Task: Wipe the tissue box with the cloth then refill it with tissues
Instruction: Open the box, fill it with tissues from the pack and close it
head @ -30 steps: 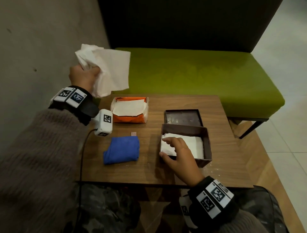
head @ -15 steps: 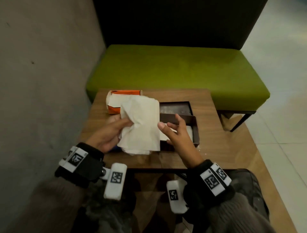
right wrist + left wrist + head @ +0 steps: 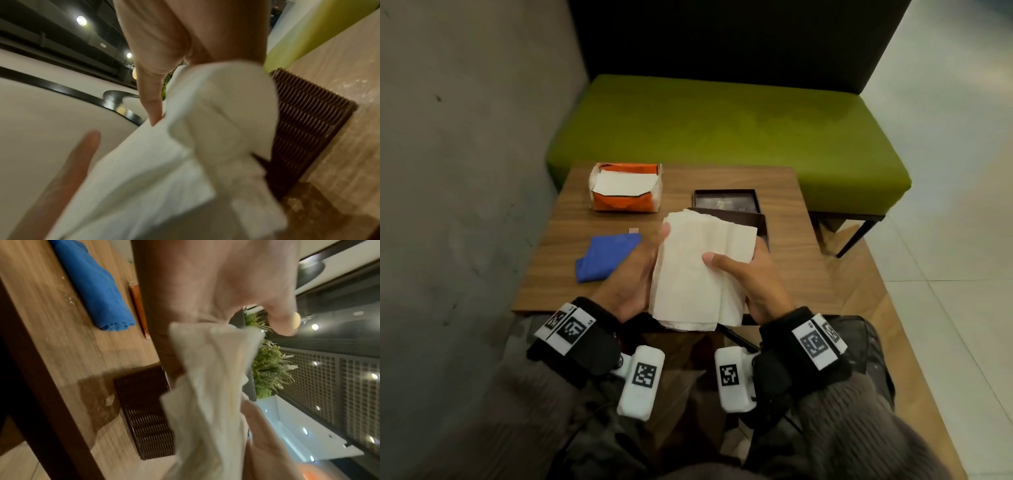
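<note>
Centrally, a stack of white tissues (image 3: 700,270) is held above the wooden surface (image 3: 571,219), the left hand (image 3: 633,274) in a closed grip on its 9 o'clock edge and the right hand (image 3: 750,277) in a closed grip on its 3 o'clock edge, thumb on top. Behind the stack, at 1 o'clock, sits the dark tissue box (image 3: 762,222), its lid (image 3: 726,200) just beyond. A folded blue cloth (image 3: 604,255) lies at 9 o'clock; an orange tissue pack (image 3: 625,192) at 11 o'clock.

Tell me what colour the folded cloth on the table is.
Blue; the cloth shows best in the head view.
</note>
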